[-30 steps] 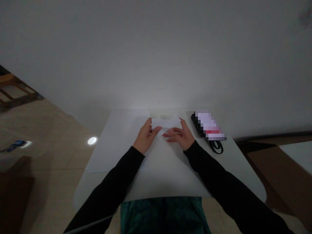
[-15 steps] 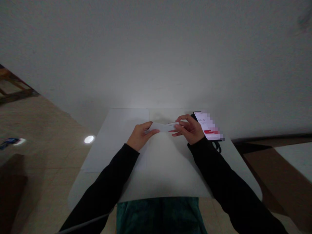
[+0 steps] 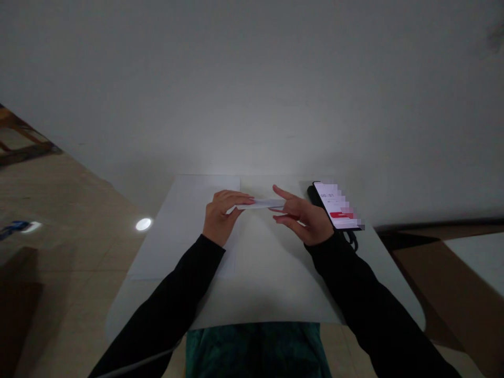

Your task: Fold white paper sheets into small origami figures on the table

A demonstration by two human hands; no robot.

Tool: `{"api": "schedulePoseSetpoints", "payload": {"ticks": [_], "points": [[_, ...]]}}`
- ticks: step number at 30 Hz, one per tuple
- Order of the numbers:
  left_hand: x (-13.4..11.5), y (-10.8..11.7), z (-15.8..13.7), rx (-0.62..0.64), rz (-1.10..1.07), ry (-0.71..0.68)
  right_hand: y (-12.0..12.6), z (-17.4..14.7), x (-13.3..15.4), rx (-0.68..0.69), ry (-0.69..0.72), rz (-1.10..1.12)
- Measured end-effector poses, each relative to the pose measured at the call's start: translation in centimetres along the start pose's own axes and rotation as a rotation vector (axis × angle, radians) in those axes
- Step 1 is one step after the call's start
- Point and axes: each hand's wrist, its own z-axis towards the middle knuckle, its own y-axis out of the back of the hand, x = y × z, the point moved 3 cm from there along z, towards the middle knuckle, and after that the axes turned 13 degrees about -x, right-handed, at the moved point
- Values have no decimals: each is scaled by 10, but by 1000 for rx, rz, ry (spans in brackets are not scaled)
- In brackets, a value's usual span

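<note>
A narrow folded strip of white paper [image 3: 262, 203] is held up over the middle of the white table, seen almost edge-on. At its left end my left hand [image 3: 222, 212] pinches it, with the fingers on top and the thumb below. My right hand [image 3: 305, 215] has the strip's right end between its fingers, one fingertip showing behind the paper. One finger of that hand points up and away from the strip, and another stretches out below it. How firmly the right fingers press is hard to see.
A large white sheet [image 3: 177, 226] lies on the left of the white table [image 3: 271, 294]. At the right, a phone [image 3: 336, 205] showing a timer rests on a dark object, with a black cable loop [image 3: 352, 240] beside it. A grey wall [image 3: 252, 94] rises behind.
The strip has tilted from showing its face to nearly edge-on. My left fingers have moved over its top. My right hand has gone from a thumb pinch to spread fingers around the end.
</note>
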Motion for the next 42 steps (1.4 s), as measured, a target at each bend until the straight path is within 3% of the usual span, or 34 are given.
{"api": "schedulePoseSetpoints", "payload": {"ticks": [2,5,10,14,16,19,23,26,30,34,42], "points": [[-1,0,-1,0,13,0,-1,1,0,-13,16,-37],[-1,1,-3,-3,26,-6,1,1,-5,-125,-71,-16],[2,3,-4,-42,94,-40,5,6,-10,-41,-37,-115],[-4,6,-4,-122,188,-67,8,8,-12,-60,-8,-93],[-4,4,-5,-162,212,20,5,5,-16,-105,1,-87],[4,-2,-10,-191,109,275,0,0,-21,-218,21,-98],[11,-16,-13,34,-288,576,-4,-5,-20,-311,36,-158],[4,-17,-10,160,-334,626,-6,-3,-14,-259,8,-189],[-6,-15,-7,150,-216,574,-7,-1,-9,-203,-1,-165],[-12,-17,-11,21,-98,507,-10,-5,-12,-276,-102,-90],[-19,-25,-20,-98,-175,597,-21,-12,-11,-478,-383,180]]}}
